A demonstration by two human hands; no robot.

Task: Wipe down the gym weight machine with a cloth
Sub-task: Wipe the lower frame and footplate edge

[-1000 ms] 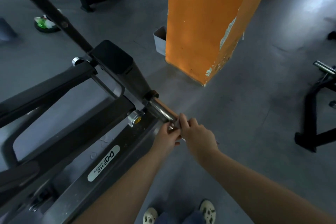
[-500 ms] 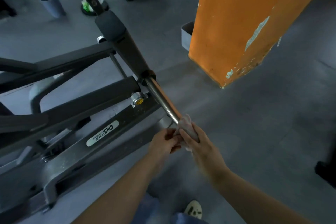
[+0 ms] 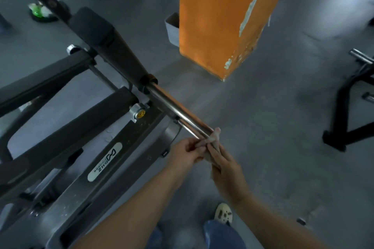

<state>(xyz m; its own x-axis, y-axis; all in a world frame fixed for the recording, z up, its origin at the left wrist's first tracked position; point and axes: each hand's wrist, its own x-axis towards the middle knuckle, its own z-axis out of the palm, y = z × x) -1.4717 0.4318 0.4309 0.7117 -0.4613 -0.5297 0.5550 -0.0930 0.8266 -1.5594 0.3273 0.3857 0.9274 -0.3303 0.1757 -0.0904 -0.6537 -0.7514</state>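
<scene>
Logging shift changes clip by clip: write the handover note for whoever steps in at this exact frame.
Left hand: pinches the cloth from the left.
Right hand: grips the cloth where it wraps the near tip of the chrome bar.
Weight machine: frame sits left of the bar, near the orange pillar.
Done: cloth sits at the bar's end; what is already wiped cannot be told.
Left: presumably the black frame, pad and lower rails.
</scene>
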